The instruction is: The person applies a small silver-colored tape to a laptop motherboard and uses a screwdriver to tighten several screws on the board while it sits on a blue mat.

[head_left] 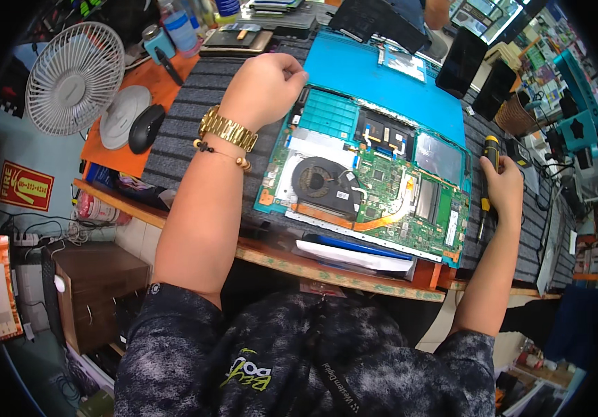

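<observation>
An opened laptop base [375,194] with a teal shell, green board, black fan and copper heat pipe lies on a grey ribbed mat. A teal panel [396,90] lies just beyond it. My left hand [268,87] is closed at the base's upper left corner, fingertips curled; what they hold, if anything, is hidden. My right hand [500,177] grips a yellow-and-black screwdriver [491,146] at the base's right side. A second yellow-and-black tool [484,208] lies beneath that hand on the mat.
A white fan [70,76], grey disc and black mouse [145,132] sit at left. Bottles, stacked devices and black parts line the back. Black screens [460,62], a basket and a teal apparatus [573,104] stand at right. Someone's hand [436,14] shows at top.
</observation>
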### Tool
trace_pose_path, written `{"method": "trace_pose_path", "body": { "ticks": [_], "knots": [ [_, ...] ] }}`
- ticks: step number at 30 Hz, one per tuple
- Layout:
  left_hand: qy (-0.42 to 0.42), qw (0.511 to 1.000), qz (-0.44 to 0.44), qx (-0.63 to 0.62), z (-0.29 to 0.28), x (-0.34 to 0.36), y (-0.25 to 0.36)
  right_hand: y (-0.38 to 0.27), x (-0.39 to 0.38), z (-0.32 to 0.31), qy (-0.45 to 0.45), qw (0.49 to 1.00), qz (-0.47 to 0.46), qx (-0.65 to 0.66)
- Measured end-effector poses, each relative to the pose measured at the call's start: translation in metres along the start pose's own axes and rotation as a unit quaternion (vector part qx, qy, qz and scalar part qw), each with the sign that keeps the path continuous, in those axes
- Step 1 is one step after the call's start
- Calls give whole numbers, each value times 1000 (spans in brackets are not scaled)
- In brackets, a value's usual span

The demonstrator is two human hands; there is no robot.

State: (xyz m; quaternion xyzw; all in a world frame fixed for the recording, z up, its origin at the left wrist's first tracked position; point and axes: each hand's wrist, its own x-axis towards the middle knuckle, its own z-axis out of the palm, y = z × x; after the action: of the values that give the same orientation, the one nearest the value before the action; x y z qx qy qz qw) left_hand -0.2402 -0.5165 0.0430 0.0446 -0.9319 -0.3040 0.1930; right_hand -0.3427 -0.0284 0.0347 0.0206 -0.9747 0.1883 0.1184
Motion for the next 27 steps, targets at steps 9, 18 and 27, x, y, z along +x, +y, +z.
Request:
{"method": "trace_pose_path", "body": {
  "ticks": [9, 18, 27],
  "knots": [
    [-253, 954, -161, 18, -33, -5, 13, 30, 24, -33, 72, 821, 120, 554],
    [-359, 913, -190, -21, -57, -11, 9, -77, -7, -64, -138, 681, -14, 719],
    [-377, 907, -187, -17, -54, -11, 13, -163, -4, -36, -46, 683, -144, 714]
  ]
}}
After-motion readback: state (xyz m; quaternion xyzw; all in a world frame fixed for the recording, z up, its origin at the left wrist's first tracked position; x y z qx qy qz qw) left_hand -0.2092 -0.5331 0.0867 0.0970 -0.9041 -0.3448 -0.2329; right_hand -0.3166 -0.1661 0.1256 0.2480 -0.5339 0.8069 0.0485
